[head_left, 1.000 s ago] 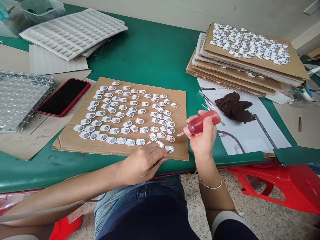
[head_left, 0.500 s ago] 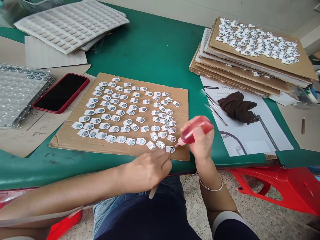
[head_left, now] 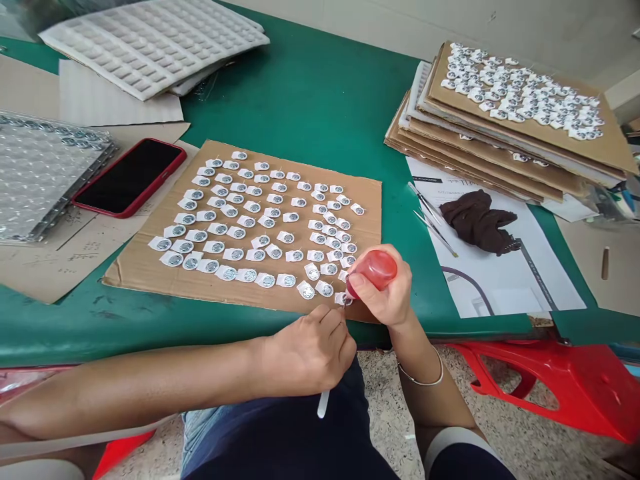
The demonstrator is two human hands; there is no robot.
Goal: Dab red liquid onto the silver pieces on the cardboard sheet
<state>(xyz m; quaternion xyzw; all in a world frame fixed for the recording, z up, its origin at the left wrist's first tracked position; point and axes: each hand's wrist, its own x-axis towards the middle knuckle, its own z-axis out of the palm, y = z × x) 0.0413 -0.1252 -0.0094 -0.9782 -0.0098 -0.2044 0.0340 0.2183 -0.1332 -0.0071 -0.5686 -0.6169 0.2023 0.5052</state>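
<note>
My right hand (head_left: pixel 393 297) is closed around a soft squeeze bottle (head_left: pixel 379 268) of red liquid. The bottle tilts nose-down, its nozzle at a small round piece on a white tab (head_left: pixel 343 299) near the front right corner of a cardboard sheet (head_left: pixel 165 288). From below my left hand (head_left: pixel 313 350), closed in a grip, sticks out the rounded metal end of what look like tweezers (head_left: pixel 323 404). Their thin tip meets that same piece. Rows of similar round pieces with dark line patterns (head_left: pixel 233 254) lie on the sheet, each on a white tab.
A red-cased phone (head_left: pixel 131 177) and clear plastic trays (head_left: pixel 45 177) lie left. White moulded trays (head_left: pixel 155 43) sit behind. At right are stacked cardboard sheets (head_left: pixel 500 143) bearing more pieces, metal tweezers (head_left: pixel 435 230) and a dark cloth (head_left: pixel 477 220) on printed paper. A red stool (head_left: pixel 575 380) stands below.
The squeeze bottle has swung steeper and come left over the piece with my right hand. My left hand has shifted slightly right, the tool's end turning with it. The view has moved a little.
</note>
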